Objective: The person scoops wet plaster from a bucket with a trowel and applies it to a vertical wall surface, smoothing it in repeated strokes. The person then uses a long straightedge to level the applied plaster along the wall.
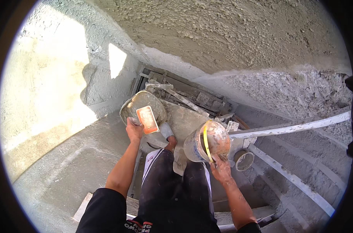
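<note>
Rough wall (238,35): grey, pebbly render beyond both my hands; the lower band, out past my right hand, looks paler and more broken.
Left hand (135,129): closed on the near side of an orange-edged rectangular piece (147,120); float or shallow tray, I cannot tell; I grip it by the edge — probably to leave its smeared face free.
Tub (124,113): just beyond my left hand, grey-crusted, partly covered from view by the piece; it likely stands there to be in easy reach.
Right hand (221,169): partly curled at the near rim of a stained bucket (192,146), seemingly to steady it; the hidden fingertips leave me unable to tell how tight the hold is, or whether the bucket is lifted.
Yellow handle (206,141): lying across the bucket's mouth, ahead of my right hand.
Round pot (236,159): just right of that hand, near two long pale bars (297,129).
Dusty board (178,110): ahead and between my hands; my foot (166,130) shows at its near left side.
Sunlit wall (48,85): well left of my left hand — glaring white; texture lost there.
</note>
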`<state>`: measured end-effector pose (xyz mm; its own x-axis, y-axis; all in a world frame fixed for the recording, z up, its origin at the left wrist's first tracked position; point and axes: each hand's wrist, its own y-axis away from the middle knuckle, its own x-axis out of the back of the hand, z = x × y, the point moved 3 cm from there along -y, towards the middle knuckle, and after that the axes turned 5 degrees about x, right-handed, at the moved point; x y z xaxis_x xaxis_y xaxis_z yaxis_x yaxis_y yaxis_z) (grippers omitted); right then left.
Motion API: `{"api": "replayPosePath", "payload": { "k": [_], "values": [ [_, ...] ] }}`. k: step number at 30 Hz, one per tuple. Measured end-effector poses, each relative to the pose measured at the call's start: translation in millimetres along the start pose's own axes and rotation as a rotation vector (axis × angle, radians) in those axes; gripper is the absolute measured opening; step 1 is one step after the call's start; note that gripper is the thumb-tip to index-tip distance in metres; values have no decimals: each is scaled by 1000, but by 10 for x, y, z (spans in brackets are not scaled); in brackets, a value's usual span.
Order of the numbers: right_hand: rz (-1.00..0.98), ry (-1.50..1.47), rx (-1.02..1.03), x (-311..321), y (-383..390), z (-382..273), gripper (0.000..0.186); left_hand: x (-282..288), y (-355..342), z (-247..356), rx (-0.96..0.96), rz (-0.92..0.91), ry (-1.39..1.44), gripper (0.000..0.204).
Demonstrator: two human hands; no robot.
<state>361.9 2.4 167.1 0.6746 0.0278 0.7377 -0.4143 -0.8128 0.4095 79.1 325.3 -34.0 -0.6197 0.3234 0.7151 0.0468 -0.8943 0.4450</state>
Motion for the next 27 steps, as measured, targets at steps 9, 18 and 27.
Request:
{"api": "replayPosePath", "payload": {
  "k": [9,18,27],
  "values": [
    [645,-821,-768,-525,1844,1528,35,-434,71,183,63,-164,391,35],
    [1051,-1298,-1608,-1955,2923,2433,30,-882,255,472,109,-251,347,40],
    [1031,-1520,-1700,-3354,3311,2783,20,-1295,340,622,86,-325,366,45]
  ]
}}
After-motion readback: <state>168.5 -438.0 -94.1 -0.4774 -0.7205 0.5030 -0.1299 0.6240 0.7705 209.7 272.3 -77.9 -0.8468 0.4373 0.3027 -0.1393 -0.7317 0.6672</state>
